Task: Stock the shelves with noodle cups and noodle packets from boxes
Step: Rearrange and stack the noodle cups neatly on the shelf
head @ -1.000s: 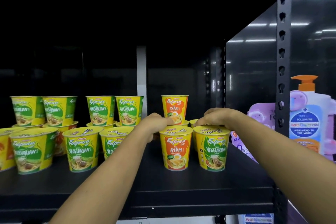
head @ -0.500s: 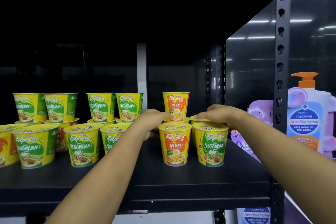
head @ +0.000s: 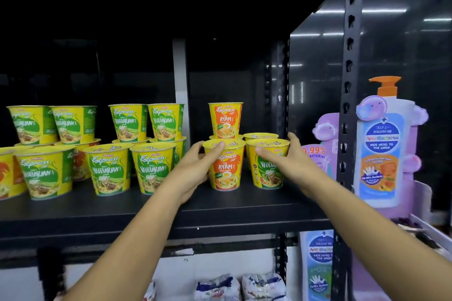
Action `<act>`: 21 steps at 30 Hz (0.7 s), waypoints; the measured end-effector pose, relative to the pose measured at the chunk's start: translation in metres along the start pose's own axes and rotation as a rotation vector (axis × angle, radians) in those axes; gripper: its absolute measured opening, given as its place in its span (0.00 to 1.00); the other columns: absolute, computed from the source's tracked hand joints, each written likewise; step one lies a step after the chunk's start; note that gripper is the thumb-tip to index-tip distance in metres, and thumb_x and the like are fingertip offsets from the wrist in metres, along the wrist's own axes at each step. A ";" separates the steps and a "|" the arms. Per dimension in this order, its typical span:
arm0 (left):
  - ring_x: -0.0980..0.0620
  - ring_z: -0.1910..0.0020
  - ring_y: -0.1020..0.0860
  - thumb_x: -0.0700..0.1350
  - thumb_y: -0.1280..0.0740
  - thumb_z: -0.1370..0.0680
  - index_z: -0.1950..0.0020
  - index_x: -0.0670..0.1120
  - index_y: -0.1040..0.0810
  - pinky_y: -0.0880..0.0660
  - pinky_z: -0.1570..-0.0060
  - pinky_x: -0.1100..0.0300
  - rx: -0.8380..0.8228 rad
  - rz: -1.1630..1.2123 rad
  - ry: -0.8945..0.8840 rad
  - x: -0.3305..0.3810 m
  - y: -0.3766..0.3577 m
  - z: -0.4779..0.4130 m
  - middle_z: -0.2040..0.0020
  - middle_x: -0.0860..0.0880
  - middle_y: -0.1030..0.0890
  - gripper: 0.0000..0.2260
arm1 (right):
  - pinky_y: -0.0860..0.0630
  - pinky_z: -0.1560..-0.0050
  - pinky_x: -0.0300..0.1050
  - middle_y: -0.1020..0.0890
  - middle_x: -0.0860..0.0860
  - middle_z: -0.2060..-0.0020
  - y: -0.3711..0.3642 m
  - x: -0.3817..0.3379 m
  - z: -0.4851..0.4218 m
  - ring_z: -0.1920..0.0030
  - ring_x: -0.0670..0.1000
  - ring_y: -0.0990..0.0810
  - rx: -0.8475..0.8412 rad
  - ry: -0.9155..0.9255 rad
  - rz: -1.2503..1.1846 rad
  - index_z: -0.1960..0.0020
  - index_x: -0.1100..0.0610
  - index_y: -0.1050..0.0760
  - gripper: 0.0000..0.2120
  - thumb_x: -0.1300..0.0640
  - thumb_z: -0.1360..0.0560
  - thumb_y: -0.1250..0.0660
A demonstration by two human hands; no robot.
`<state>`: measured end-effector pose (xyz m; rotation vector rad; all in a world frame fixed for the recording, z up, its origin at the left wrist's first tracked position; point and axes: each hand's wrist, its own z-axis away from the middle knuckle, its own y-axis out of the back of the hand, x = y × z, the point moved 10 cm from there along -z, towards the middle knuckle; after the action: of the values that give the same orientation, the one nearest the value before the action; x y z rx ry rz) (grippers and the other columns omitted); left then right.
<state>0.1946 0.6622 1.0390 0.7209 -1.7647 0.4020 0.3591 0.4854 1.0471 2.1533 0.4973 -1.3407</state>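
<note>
1. The black shelf (head: 244,205) carries yellow noodle cups. All stand upright with sealed lids, so their contents are hidden.
2. The left hand (head: 195,168) grasps the front AYAM cup (head: 226,171), thumb hooked over the lid's rim and fingers curled round its left side. The cup stands on the shelf, right of centre.
3. The right hand (head: 291,164) grasps the VEGETARIAN cup (head: 266,173) just beside it. The thumb lies across the front and the fingers wrap the right rim.
4. Behind these two, an upper AYAM cup (head: 226,120) sits stacked on another cup's lid.
5. To the left stands a group of green cups (head: 149,168), a front row with two-high stacks behind.
6. The cups read "Express cup" over "AYAM" on orange or "VEGETARIAN" on green.
7. Right of the shelf post, a bottle-shaped display (head: 381,144) with an orange pump reads "FOLLOW ME Anti-Bacterial, KIDS HEAD TO TOE WASH".
8. Below the shelf lie white-and-blue packets (head: 264,283), their print unreadable.
</note>
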 end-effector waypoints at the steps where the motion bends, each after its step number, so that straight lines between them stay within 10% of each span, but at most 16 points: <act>1: 0.55 0.37 0.21 0.64 0.24 0.32 0.28 0.56 0.30 0.27 0.33 0.47 -0.020 -0.034 -0.015 0.000 -0.003 0.002 0.35 0.53 0.19 0.36 | 0.27 0.34 0.50 0.26 0.45 0.31 -0.002 0.003 0.001 0.35 0.50 0.23 -0.005 0.030 -0.001 0.17 0.47 0.55 0.59 0.39 0.34 0.20; 6: 0.57 0.41 0.19 0.48 0.18 0.31 0.30 0.57 0.32 0.24 0.34 0.50 -0.048 -0.273 -0.056 -0.007 -0.007 0.001 0.39 0.56 0.18 0.35 | 0.20 0.42 0.47 0.17 0.45 0.44 -0.001 0.013 0.004 0.45 0.45 0.17 0.001 0.098 -0.004 0.26 0.47 0.40 0.44 0.54 0.33 0.17; 21: 0.57 0.39 0.20 0.53 0.20 0.28 0.24 0.58 0.37 0.24 0.34 0.49 -0.031 -0.460 -0.083 -0.008 -0.007 -0.002 0.35 0.58 0.21 0.39 | 0.24 0.39 0.48 0.22 0.45 0.39 0.009 0.012 0.008 0.39 0.49 0.21 0.154 0.144 0.227 0.21 0.49 0.44 0.52 0.44 0.35 0.17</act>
<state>0.2023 0.6598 1.0317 1.1006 -1.6148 0.0322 0.3635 0.4734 1.0359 2.3626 0.2012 -1.1371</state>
